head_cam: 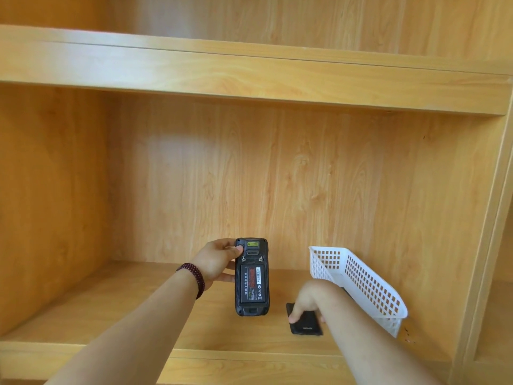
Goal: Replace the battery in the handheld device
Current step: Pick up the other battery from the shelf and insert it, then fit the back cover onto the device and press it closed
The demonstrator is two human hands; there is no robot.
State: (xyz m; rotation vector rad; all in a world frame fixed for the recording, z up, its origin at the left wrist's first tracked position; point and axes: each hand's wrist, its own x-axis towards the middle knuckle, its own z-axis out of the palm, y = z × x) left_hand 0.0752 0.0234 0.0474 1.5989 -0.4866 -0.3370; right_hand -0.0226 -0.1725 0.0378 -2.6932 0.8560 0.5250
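Note:
My left hand [215, 262] holds a black handheld device [251, 276] upright above the shelf, its back facing me. The back cover is off and a black battery [252, 283] with a red label sits in the open compartment. My left thumb rests on the device's upper left corner. My right hand [304, 304] is lower and to the right, its fingers wrapped over the far end of a flat black cover [306, 326] that lies on the shelf board. Whether the cover is lifted off the board I cannot tell.
A white perforated plastic basket [361, 279] stands tilted against the back right of the wooden shelf compartment [138, 301], just beyond my right hand. The upper shelf board [249, 76] overhangs above. A side wall closes the compartment on the right.

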